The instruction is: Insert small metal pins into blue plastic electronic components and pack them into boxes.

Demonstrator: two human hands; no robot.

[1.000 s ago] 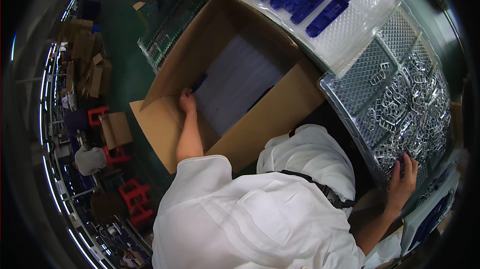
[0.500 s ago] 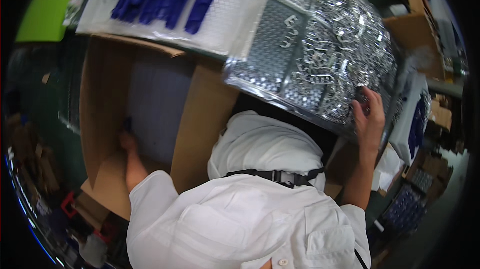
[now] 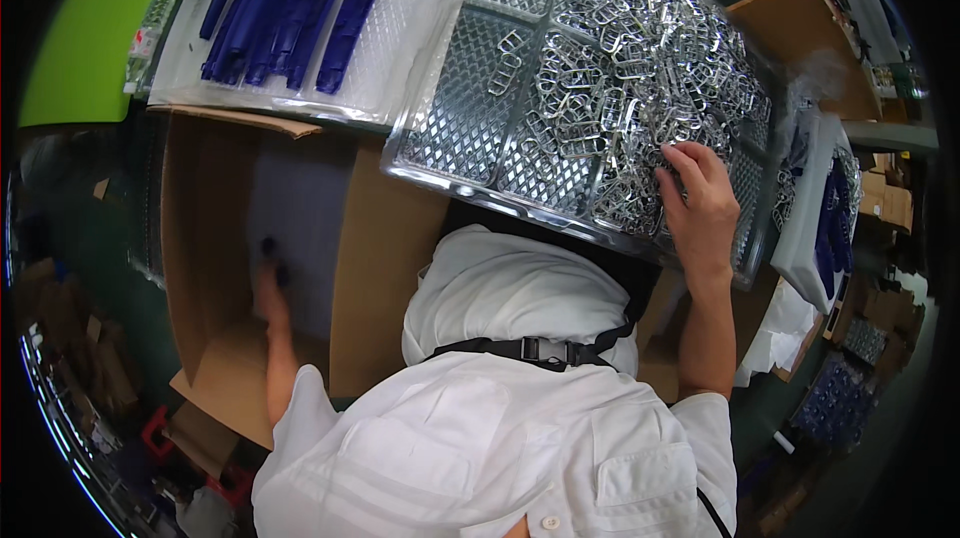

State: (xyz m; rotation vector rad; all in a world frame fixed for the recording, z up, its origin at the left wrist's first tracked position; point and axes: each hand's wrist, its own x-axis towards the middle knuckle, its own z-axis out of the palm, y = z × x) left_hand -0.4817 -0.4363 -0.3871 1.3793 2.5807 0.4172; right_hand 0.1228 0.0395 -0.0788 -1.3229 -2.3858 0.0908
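Inside a cardboard box (image 3: 390, 268) at the left, my left hand (image 3: 268, 290) reaches down, smeared by motion. A dark blue piece (image 3: 270, 246) shows at its fingers, which appear closed round it; its exact kind is too blurred to tell. My right hand (image 3: 698, 200) is over the near right part of a pile of shiny metal buckle-like frames (image 3: 610, 68). Its thumb and forefinger are bent and apart, their tips at the pile, with nothing plainly between them. The pile lies in a clear plastic tray (image 3: 450, 143) with compartments.
Several long blue plastic pieces (image 3: 348, 33) lie on a white textured tray (image 3: 375, 68) at the far left. A clear bottle (image 3: 145, 43) stands beside a bright green surface (image 3: 75, 33). Another cardboard box (image 3: 820, 48) and a white tray edge (image 3: 808, 228) are at the right.
The view has shifted, so the trays sit farther left. My right hand has moved left over the buckle pile, its fingers still bent. My left hand stays inside the box with the dark blue piece.
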